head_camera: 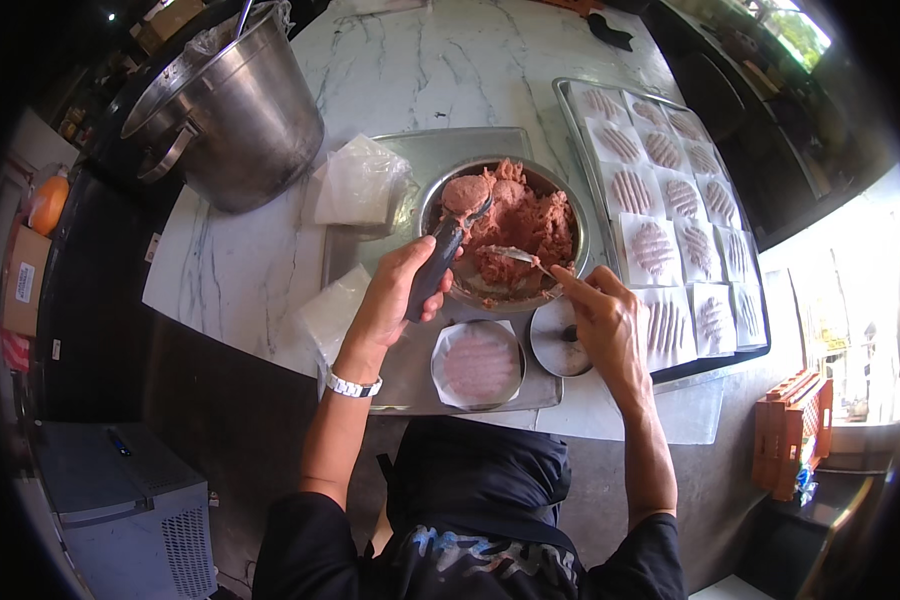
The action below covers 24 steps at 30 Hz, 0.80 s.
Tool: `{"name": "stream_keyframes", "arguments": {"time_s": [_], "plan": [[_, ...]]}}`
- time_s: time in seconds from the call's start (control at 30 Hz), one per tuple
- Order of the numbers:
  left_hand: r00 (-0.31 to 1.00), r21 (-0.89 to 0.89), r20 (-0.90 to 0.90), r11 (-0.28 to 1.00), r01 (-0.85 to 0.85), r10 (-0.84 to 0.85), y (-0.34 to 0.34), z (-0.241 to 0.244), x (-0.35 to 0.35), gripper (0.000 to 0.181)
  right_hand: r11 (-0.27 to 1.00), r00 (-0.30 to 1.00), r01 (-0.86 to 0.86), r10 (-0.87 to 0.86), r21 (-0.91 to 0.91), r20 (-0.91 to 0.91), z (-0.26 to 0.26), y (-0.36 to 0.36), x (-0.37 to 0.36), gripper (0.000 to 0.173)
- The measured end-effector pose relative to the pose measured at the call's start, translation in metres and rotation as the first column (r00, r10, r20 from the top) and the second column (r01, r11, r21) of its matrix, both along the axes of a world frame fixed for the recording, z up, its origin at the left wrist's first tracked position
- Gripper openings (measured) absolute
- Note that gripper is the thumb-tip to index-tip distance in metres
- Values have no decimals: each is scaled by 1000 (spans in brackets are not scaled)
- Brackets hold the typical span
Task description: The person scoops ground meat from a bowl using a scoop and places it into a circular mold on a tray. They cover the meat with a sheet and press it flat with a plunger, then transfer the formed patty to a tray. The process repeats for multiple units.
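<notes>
My left hand (409, 281) grips the black handle of a food scoop (436, 262), whose cup is heaped with raw ground meat. It is held over the left side of a steel bowl (583, 225) of ground meat (547, 217). Between the fingers of my right hand (604, 307) is a spoon (517, 255), its bowl end smeared with meat and low over the mixture. In front of the bowl lies a round patty mould (523, 375) with a flat patty (480, 364) on white paper. Partly under my right hand is a round press plate (555, 341) with a dark knob.
A metal tray (562, 90) at right holds rows of ridged patties on paper squares. Stacks of clear sheets (360, 184) lie left of the bowl, on and beside another tray (450, 142). A large steel pot (247, 127) stands at the back left of the marble-patterned table (217, 262).
</notes>
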<state>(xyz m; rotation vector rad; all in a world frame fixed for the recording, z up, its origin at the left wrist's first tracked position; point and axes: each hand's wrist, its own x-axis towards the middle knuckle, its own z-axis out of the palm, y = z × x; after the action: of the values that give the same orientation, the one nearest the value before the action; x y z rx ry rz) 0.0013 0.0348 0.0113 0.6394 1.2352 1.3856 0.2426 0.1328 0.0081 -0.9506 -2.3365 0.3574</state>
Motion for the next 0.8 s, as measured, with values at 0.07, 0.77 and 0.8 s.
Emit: {"name": "stream_keyframes", "arguments": {"time_s": [0.07,0.77,0.8], "plan": [[997,14,-67,999,-47,47,0,-1,0,38,999,999,39,-40,16,8,6,-1,5,37],[887,-7,-425,979,-201,179,-6,-15,0,32,972,966,94,-141,214,216,15,-23,15,38],[892,0,-413,979,-203,185,-5,-15,0,32,971,970,94,-140,221,200,14,-21,15,37]]}}
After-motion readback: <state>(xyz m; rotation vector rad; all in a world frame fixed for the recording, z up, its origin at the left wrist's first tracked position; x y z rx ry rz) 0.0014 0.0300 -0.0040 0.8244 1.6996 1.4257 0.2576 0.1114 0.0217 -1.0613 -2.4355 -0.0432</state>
